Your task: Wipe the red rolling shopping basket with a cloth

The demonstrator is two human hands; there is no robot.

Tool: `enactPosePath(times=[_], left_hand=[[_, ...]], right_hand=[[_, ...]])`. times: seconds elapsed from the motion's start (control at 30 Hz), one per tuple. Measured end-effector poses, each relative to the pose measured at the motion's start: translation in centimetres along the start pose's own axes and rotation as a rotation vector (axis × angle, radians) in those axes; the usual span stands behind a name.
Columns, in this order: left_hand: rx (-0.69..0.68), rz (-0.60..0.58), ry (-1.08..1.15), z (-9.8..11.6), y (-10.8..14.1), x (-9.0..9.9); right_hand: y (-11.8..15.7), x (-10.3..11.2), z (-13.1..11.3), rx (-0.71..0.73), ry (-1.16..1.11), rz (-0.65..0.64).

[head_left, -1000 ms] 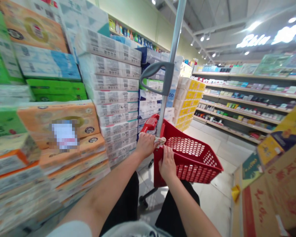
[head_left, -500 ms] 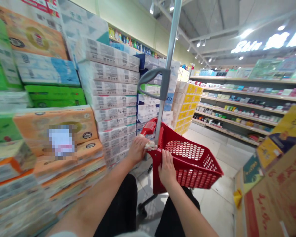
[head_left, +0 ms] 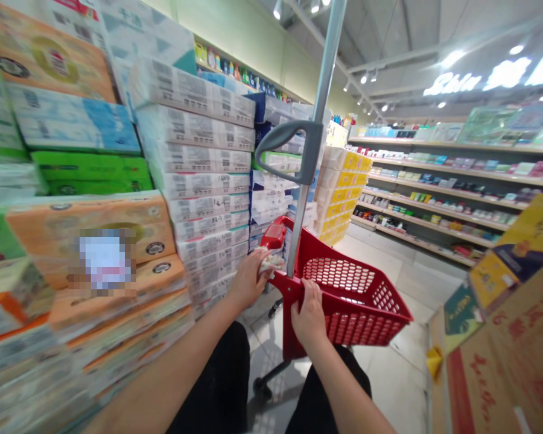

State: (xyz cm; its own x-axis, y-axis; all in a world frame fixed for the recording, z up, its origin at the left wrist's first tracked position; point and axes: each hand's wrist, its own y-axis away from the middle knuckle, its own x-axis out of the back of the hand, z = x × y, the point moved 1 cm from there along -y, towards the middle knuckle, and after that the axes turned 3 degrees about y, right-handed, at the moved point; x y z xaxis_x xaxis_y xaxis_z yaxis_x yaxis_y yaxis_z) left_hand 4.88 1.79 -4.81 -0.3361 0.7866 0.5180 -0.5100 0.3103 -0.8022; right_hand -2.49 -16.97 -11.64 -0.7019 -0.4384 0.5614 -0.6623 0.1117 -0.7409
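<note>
A red plastic shopping cart (head_left: 305,328) with perforated basket walls stands just in front of my knees. My left hand (head_left: 248,280) is closed at the cart's handle, with a crumpled whitish cloth (head_left: 271,263) under its fingers. Over the near side rim of the basket, my right hand (head_left: 311,316) curls its fingers, gripping the cart. A metal pole (head_left: 328,66) rises from the cart behind the handle. It carries a grey plastic loop grip (head_left: 312,154) at mid height. Only bare red plastic shows inside the visible part of the basket.
Stacked packs of tissue paper (head_left: 208,160) wall the left side close by. Cardboard boxes (head_left: 511,355) line the right edge of the aisle. Beyond the cart, pale floor tiles (head_left: 389,265) lead to long product shelves (head_left: 447,193). A black caster (head_left: 263,389) stands near my feet.
My left hand and the cloth have slid slightly left along the handle. The pole now leans a little farther right in view, and the cart has shifted slightly right.
</note>
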Motion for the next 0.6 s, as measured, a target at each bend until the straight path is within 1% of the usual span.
enactPosePath(times=[0.07, 0.13, 0.23, 0.3, 0.37, 0.43, 0.5, 0.6], left_hand=[[-0.032, -0.087, -0.011, 0.6, -0.2, 0.5], [-0.068, -0.170, 0.001, 1.1, -1.0, 1.0], [-0.084, -0.266, 0.057, 1.1, -3.7, 1.0], [-0.042, -0.263, 0.053, 0.6, -6.2, 0.5], [0.017, -0.191, -0.009, -0.3, -8.6, -0.3], [0.045, -0.158, -0.075, -1.2, -10.1, -1.6], [0.056, -0.198, -0.117, -2.1, -10.8, -3.0], [0.062, -0.251, -0.133, -3.0, -11.0, -4.4]], right_hand=[[0.5, 0.4, 0.1, -0.007, 0.019, 0.015], [1.2, 0.7, 0.2, -0.007, 0.034, 0.026], [2.0, 1.3, 0.4, -0.002, 0.054, 0.037], [2.4, 1.8, 0.4, 0.008, 0.079, 0.040], [2.7, 2.4, 0.3, 0.021, 0.137, 0.041], [3.0, 3.0, -0.1, 0.049, 0.219, 0.043], [3.2, 3.6, -0.9, 0.135, 0.285, 0.041], [2.8, 3.7, -2.8, 0.368, 0.313, 0.023]])
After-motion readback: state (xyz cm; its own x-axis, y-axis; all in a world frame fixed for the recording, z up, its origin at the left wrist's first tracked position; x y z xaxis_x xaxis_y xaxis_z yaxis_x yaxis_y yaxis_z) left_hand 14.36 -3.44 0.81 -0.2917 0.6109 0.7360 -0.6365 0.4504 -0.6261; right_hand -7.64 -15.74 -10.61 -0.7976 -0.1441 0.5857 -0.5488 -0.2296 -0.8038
